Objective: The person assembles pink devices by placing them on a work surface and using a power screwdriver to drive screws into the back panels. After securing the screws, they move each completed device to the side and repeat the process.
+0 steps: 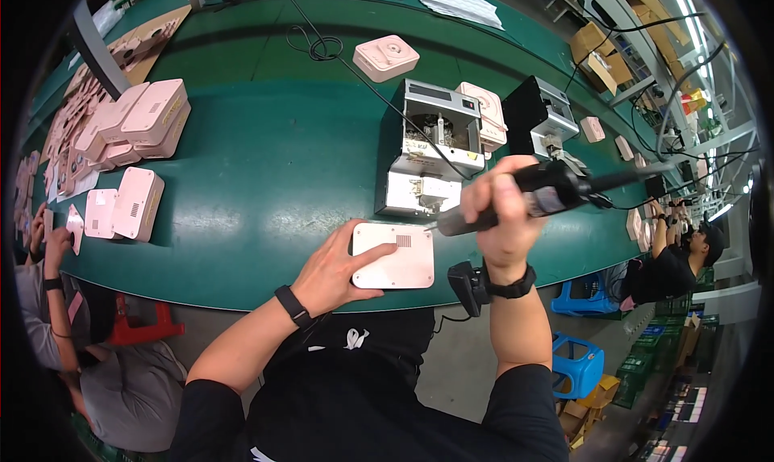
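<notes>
A pale pink box-shaped housing (393, 272) with a small vent grille lies flat near the front edge of the green table. My left hand (332, 267) steadies it, thumb along the near side and index finger laid across its top by the grille. In my right hand (512, 212) is a black electric screwdriver (548, 192), tilted, its cord end up to the right. The bit points down-left at the housing's far right corner; whether it touches a screw there I cannot tell. Just beyond stands a screw feeder (431, 151), a black and silver machine.
Stacked pink housings (153, 111) sit at the left, with two more (137, 204) nearer. Another housing (387, 57) lies at the back. A second screw feeder (540, 111) stands to the right. Co-workers sit at both sides; a black cable (355, 71) hangs over the table.
</notes>
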The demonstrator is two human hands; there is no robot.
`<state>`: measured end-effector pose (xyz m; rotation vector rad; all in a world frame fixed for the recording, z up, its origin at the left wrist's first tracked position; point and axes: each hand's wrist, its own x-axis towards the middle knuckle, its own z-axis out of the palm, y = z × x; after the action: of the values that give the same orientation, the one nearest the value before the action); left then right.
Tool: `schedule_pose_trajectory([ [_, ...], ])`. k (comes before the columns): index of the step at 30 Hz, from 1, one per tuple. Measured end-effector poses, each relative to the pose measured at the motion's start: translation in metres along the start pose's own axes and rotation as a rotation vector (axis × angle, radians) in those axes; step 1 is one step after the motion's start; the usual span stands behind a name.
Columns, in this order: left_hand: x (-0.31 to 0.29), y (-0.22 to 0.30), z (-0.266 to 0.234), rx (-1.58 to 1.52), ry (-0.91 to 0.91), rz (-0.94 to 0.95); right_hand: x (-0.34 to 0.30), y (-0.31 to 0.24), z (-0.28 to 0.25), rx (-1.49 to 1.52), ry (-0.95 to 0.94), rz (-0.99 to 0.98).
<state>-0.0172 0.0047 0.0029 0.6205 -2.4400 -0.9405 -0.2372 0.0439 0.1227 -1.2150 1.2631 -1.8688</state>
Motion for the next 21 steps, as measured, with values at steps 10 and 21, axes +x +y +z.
schedule_pose_trajectory([
  [10, 0.016, 0.009, 0.017, 0.028, 0.019, 0.018, 0.016, -0.003, 0.007, 0.033, 0.028, -0.075],
  [21, 0.015, 0.009, 0.017, 0.017, 0.018, 0.005, 0.007, 0.010, 0.018, 0.050, 0.003, -0.037],
])
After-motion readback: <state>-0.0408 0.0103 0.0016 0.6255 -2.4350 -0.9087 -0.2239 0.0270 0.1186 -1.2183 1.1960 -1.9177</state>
